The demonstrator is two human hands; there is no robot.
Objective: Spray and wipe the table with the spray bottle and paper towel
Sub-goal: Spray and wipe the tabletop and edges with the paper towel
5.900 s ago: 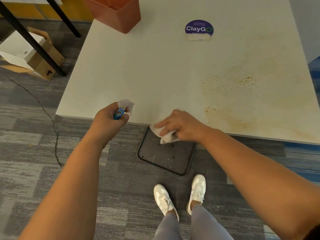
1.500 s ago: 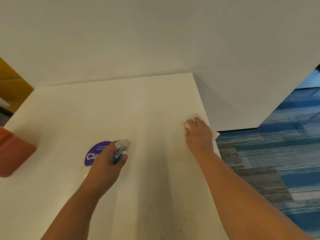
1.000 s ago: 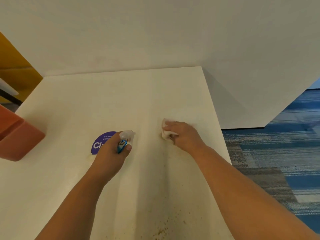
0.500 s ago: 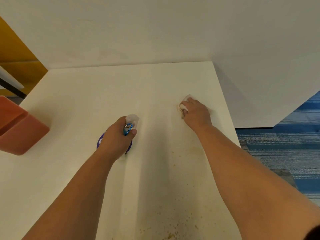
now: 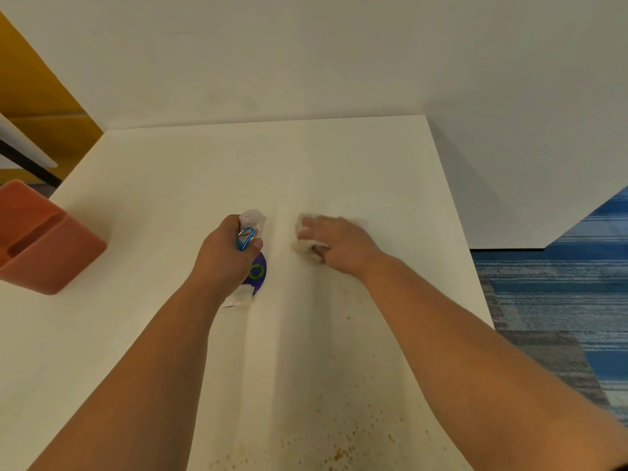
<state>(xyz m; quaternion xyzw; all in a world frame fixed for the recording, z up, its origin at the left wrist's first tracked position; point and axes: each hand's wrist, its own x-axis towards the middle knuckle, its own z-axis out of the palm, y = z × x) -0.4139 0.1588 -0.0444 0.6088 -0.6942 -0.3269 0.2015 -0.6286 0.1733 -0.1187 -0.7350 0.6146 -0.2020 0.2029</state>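
Note:
My left hand (image 5: 222, 258) grips a small spray bottle (image 5: 250, 223) with a clear cap and a blue clip, held above the middle of the white table (image 5: 163, 185). Its body is hidden inside my fist. My right hand (image 5: 334, 244) presses a crumpled white paper towel (image 5: 303, 236) flat on the table, just right of the bottle. Brown speckled stains (image 5: 339, 450) cover the table's near part, between my forearms.
A purple round sticker (image 5: 258, 271) lies on the table, partly under my left hand. An orange bin (image 5: 44, 246) stands at the left edge. White walls rise behind and to the right of the table. Blue-grey carpet (image 5: 550, 300) lies to the right.
My right hand has slid the paper towel leftward and nearer, toward the bottle. My left hand with the bottle has stayed over the sticker.

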